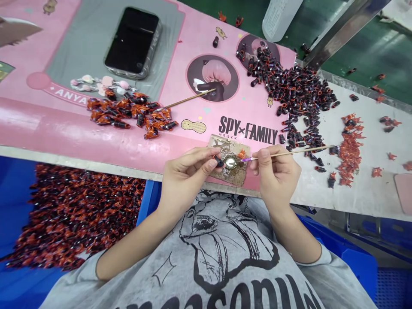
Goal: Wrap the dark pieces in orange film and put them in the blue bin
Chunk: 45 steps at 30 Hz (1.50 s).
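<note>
on the pink printed mat [80, 128], left hand [185, 176] pinches a small black part [219, 161]; right hand [275, 169] grips a thin stick [289, 152]; blue crate [16, 201] below.

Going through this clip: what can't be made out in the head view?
Small black-and-orange part: partly hidden by the fingers of the left hand.
Purple tip of the wooden stick in the right hand: too small to tell its shape.
Round shiny spot on the glittery card: too small to identify.
White bottle: cut off by the top edge.

"SPY×FAMILY" [247, 130] and "ANYA" [69, 96] printed on the pink mat [64, 124]
</note>
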Motion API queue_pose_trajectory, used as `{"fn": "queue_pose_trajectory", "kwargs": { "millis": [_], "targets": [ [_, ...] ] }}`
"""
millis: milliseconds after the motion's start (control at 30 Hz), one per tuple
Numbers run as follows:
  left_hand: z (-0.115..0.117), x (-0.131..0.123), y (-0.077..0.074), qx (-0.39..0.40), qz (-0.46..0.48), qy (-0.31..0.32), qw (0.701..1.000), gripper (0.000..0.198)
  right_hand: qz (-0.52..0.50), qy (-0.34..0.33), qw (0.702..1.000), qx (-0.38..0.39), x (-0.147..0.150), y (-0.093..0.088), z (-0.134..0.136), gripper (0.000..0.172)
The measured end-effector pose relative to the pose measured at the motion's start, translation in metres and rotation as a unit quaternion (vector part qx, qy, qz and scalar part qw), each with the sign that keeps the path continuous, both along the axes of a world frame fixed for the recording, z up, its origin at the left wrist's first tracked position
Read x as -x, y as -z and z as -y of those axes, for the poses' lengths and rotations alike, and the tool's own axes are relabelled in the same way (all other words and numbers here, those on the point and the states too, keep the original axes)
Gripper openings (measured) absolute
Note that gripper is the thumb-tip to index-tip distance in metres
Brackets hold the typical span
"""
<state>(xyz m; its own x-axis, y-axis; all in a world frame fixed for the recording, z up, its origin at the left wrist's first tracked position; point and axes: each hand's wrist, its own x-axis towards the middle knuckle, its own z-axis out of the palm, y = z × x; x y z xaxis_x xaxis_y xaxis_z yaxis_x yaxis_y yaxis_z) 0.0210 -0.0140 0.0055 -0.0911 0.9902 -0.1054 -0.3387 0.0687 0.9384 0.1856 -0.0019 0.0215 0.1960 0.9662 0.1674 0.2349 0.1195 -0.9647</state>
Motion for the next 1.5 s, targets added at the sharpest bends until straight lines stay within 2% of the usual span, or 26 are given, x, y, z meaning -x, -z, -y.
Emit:
{"fn": "queue_pose_trajectory", "kwargs": {
  "millis": [167,267,433,600,733,900,1067,1200,1500],
  "targets": [
    [0.001,-0.005,-0.003,0.025,0.009,0.019,0.999,0.016,-0.038,-0.008,0.998,-0.048,0.006,-0.013,0.006,0.034],
    [0.002,-0.007,-0.005,0.036,0.009,0.024,0.999,0.017,-0.038,-0.027,0.998,-0.052,0.011,-0.016,0.007,0.034],
    [0.005,-0.007,-0.008,0.035,0.01,0.025,0.999,0.018,-0.019,-0.048,0.998,-0.038,0.013,-0.015,0.009,0.035],
    [0.005,-0.007,-0.011,0.017,0.021,0.025,0.999,0.015,0.0,-0.066,0.995,-0.078,0.011,-0.014,0.013,0.026],
    [0.005,-0.007,-0.015,0.025,0.028,0.027,0.999,0.016,-0.004,-0.077,0.993,-0.091,0.01,-0.016,0.015,0.026],
    [0.007,-0.007,-0.019,0.051,0.032,0.032,0.998,0.02,-0.08,-0.05,0.995,-0.03,0.009,-0.018,0.011,0.033],
    [0.009,-0.008,-0.021,0.051,0.026,0.027,0.998,0.017,-0.154,-0.086,0.983,0.047,0.008,-0.017,0.006,0.038],
    [0.01,-0.008,-0.023,0.043,0.027,0.032,0.998,0.015,-0.194,-0.1,0.975,0.047,0.008,-0.016,0.005,0.034],
    [0.011,-0.007,-0.024,0.048,0.016,0.038,0.998,0.015,-0.208,-0.094,0.973,0.044,0.009,-0.017,0.005,0.033]
  ]
}}
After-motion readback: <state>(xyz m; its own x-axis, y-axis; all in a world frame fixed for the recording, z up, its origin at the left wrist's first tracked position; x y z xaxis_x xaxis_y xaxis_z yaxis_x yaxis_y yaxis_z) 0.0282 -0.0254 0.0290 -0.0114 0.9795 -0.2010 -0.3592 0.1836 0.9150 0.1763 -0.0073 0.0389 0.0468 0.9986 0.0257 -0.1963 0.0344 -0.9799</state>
